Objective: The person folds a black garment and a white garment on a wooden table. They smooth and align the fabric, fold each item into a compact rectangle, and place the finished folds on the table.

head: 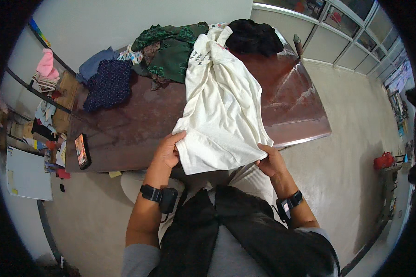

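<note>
A white garment [222,110] with small dark and red marks near its far end lies stretched over a dark red-brown table [135,128]. My left hand [168,150] pinches its near left corner between thumb and fingers. At the near right corner, my right hand [271,161] grips the cloth in the same way. The near edge of the garment hangs between both hands, past the table's front edge. Its far end is bunched between a dark green patterned cloth [173,55] and a black cloth [253,37].
On the table's left are a navy dotted cloth [109,83], a blue cloth [95,62] and a phone [82,151]. A pointed object [298,45] stands at the far right corner. Shelves with folded clothes [46,69] adjoin the left side; a red bag [383,160] is far right.
</note>
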A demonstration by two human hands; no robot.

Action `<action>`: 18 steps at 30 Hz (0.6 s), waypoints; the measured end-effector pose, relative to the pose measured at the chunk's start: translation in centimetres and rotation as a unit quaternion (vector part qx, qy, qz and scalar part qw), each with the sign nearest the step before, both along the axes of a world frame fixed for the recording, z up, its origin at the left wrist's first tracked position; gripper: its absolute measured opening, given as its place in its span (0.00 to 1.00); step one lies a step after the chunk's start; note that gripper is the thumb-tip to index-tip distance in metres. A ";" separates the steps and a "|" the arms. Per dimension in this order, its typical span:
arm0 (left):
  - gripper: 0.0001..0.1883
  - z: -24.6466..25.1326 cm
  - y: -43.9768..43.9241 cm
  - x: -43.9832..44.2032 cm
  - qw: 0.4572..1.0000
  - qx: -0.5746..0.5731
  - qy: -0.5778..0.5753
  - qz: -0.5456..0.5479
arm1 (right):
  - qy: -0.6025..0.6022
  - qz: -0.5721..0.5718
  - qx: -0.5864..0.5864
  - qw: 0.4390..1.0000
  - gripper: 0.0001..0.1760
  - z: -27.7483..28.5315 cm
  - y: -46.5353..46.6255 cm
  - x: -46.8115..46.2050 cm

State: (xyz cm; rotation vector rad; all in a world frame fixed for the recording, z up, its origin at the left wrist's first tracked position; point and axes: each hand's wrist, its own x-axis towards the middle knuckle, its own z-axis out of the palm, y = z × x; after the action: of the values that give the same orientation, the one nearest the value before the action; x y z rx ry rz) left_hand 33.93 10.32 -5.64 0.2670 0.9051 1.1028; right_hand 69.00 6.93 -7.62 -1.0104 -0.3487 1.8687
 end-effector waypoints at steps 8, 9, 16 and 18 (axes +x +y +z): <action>0.24 5.2 -4.4 -3.3 0.838 0.227 0.343 -0.360 | 0.168 -0.086 0.190 0.963 0.34 5.2 0.5 3.3; 0.23 5.3 -3.8 -3.7 0.805 0.264 0.260 -0.462 | 0.159 -0.103 0.158 0.969 0.34 5.0 0.5 4.0; 0.14 4.5 1.0 1.8 0.801 0.282 0.499 -0.171 | 0.151 -0.098 0.081 0.980 0.29 1.7 -0.1 5.2; 0.21 4.8 2.4 5.2 0.697 0.327 0.617 -0.165 | 0.171 -0.058 0.095 0.979 0.29 1.3 -0.2 5.5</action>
State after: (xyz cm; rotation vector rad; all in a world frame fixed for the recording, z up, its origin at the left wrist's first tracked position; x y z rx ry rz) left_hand 39.09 12.77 -0.87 1.8729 1.4921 0.7605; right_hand 74.47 6.75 -6.36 -0.5547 -0.2511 1.8238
